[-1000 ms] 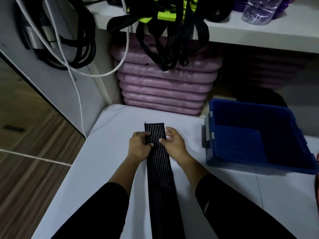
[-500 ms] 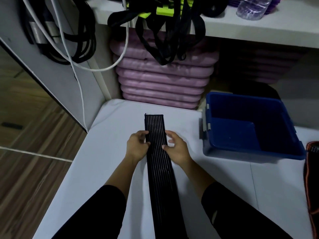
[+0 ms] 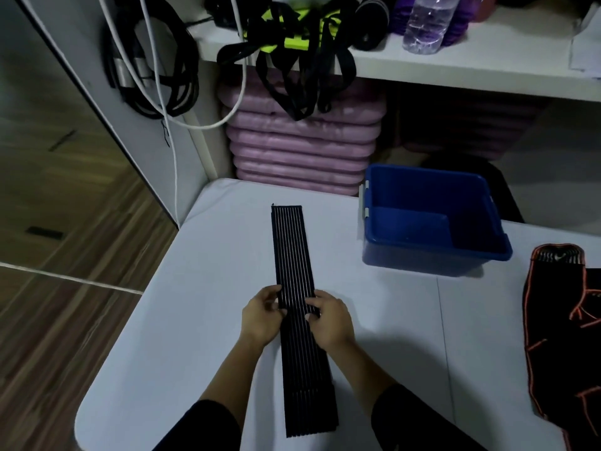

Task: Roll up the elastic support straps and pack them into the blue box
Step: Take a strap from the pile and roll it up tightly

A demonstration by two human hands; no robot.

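Both hands have slid back along the long black ribbed elastic strap [image 3: 294,275] toward the person since a second ago, so far more of its far end now lies bare and flat on the white surface [image 3: 201,288]. On the left, the left hand [image 3: 261,315] presses its fingertips onto the strap's left edge, thumb on top; whether it pinches the strap or only pins it cannot be told. The strap runs straight down the middle of the surface, from near the far edge to the near edge, unrolled. The right hand [image 3: 330,320] lies against the strap's right edge with curled fingers on the ribs, its grip equally unclear. Farther right, the open blue plastic box [image 3: 432,252] stands at the far edge, well apart from the strap. At the right edge lies a black support wrap with orange trim [image 3: 562,336], partly out of view.
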